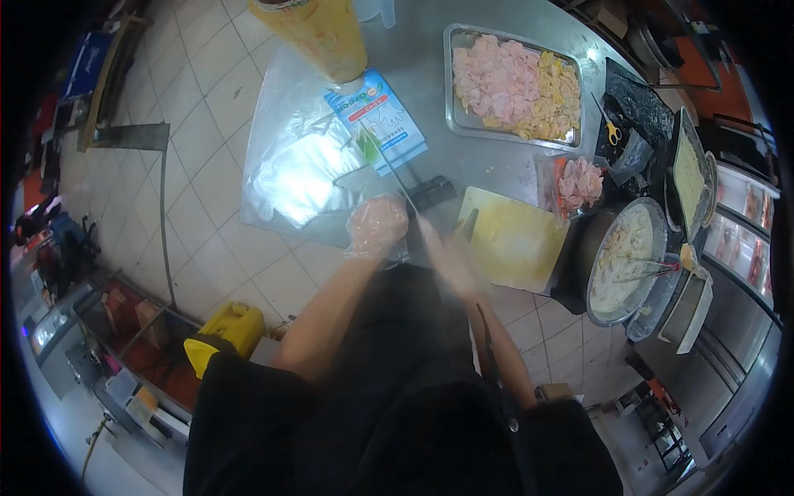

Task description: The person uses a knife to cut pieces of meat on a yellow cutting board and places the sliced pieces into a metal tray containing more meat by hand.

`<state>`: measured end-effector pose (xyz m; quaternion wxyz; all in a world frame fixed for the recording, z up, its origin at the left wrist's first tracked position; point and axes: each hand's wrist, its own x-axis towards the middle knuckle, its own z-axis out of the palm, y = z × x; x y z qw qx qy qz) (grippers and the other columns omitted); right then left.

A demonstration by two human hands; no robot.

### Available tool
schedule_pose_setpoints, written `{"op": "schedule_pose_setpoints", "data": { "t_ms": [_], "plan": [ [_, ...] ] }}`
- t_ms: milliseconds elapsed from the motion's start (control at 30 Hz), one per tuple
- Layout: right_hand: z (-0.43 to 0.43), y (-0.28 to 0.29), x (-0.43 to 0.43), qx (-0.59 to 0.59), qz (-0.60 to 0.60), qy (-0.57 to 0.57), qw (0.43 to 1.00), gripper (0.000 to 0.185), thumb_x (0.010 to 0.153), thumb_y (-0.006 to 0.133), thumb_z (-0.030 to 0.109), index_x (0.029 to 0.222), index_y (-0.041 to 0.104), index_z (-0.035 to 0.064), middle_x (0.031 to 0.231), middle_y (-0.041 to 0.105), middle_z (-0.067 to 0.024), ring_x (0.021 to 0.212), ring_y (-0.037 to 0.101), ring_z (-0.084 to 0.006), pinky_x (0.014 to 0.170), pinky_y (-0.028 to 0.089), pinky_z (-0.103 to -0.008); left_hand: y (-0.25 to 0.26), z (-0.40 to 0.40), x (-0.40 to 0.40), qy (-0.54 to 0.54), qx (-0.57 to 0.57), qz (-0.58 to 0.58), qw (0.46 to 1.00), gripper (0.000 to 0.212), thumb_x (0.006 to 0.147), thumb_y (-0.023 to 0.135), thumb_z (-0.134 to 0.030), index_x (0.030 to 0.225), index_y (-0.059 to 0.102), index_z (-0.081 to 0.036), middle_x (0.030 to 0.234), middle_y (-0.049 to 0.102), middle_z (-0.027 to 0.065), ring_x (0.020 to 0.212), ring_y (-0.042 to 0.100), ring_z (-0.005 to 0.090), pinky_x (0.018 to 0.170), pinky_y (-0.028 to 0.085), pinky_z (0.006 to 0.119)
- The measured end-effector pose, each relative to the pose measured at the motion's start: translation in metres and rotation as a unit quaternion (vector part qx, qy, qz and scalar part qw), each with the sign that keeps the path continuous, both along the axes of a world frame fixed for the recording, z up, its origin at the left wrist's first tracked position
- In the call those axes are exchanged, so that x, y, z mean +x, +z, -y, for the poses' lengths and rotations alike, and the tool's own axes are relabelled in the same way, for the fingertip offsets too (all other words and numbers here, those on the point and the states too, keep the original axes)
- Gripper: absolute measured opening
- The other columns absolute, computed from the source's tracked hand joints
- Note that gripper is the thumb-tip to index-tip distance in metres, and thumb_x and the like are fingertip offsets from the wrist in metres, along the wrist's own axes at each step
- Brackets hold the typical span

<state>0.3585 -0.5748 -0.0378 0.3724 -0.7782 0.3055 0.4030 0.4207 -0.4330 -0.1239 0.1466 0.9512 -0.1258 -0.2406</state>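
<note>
My left hand (379,223), in a clear plastic glove, is curled at the table's near edge. Whether anything is inside its fingers is hidden. Close to its right, my right hand (451,257) is bare and motion-blurred, closed around the near end of a long thin knife (392,168). The blade points away from me, over a blue-and-white packet of plastic gloves (379,121). Just right of the blade lies a dark block-like object (434,193), its kind unclear. A yellowed cutting board (518,242) is beside my right hand, with a dark handle-like piece (472,222) at its left edge.
A metal tray (451,121) holds raw chicken pieces. Bagged meat (580,183), yellow-handled scissors (613,133) and a large bowl of pale batter (623,266) sit rightward. A yellow container (322,37) and clear plastic sheets (304,177) lie leftward on the steel table (409,56).
</note>
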Motion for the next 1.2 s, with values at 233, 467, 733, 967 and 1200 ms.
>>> {"op": "schedule_pose_setpoints", "data": {
  "t_ms": [233, 467, 733, 967, 1200],
  "plan": [
    [0.015, -0.005, -0.099, -0.015, -0.051, -0.088, 0.995, 0.073, 0.092, 0.038, 0.067, 0.1, 0.069, 0.001, 0.086, 0.064, -0.0284, 0.088, 0.062, -0.0455, 0.08, 0.044, -0.0503, 0.006, -0.005, -0.002, 0.008, -0.03, 0.087, 0.996, 0.024, 0.088, 0.052, -0.017, 0.072, 0.064, -0.003, 0.074, 0.066, 0.018, 0.064, 0.064, 0.0365, 0.06, 0.053, 0.047],
    [0.006, -0.044, -0.006, -0.004, 0.082, -0.039, 0.996, 0.07, 0.093, 0.04, 0.064, 0.094, 0.071, 0.001, 0.077, 0.064, -0.0245, 0.075, 0.064, -0.0408, 0.076, 0.046, -0.0496, -0.007, 0.008, 0.003, -0.095, -0.038, 0.097, 0.99, 0.014, 0.078, 0.058, -0.015, 0.073, 0.068, -0.007, 0.071, 0.067, 0.0139, 0.068, 0.068, 0.0301, 0.062, 0.055, 0.042],
    [0.025, -0.05, -0.14, 0.091, 0.075, -0.101, 0.988, 0.081, 0.09, 0.034, 0.072, 0.114, 0.066, 0.0016, 0.108, 0.064, -0.0283, 0.105, 0.06, -0.042, 0.091, 0.043, -0.0459, -0.014, -0.022, -0.011, -0.155, 0.03, 0.194, 0.968, 0.01, 0.077, 0.055, -0.007, 0.071, 0.062, -0.003, 0.07, 0.063, 0.0187, 0.067, 0.064, 0.0356, 0.058, 0.05, 0.047],
    [0.006, 0.001, 0.005, 0.063, 0.089, -0.095, 0.989, 0.092, 0.088, 0.033, 0.076, 0.098, 0.061, -0.011, 0.083, 0.063, -0.0293, 0.081, 0.061, -0.0444, 0.08, 0.047, -0.0471, -0.014, -0.013, -0.002, -0.24, 0.001, 0.233, 0.942, 0.005, 0.072, 0.059, -0.005, 0.067, 0.061, -0.007, 0.063, 0.06, 0.0103, 0.059, 0.061, 0.0251, 0.051, 0.045, 0.04],
    [0.019, -0.021, -0.11, 0.088, 0.073, -0.146, 0.983, 0.075, 0.092, 0.04, 0.066, 0.11, 0.063, -0.0032, 0.094, 0.066, -0.0296, 0.095, 0.063, -0.0421, 0.086, 0.046, -0.0469, 0.01, -0.001, 0.003, -0.018, -0.047, 0.04, 0.998, 0.036, 0.091, 0.045, -0.021, 0.076, 0.066, 0.004, 0.079, 0.065, 0.0281, 0.077, 0.064, 0.0455, 0.07, 0.049, 0.053]
  ]
}}
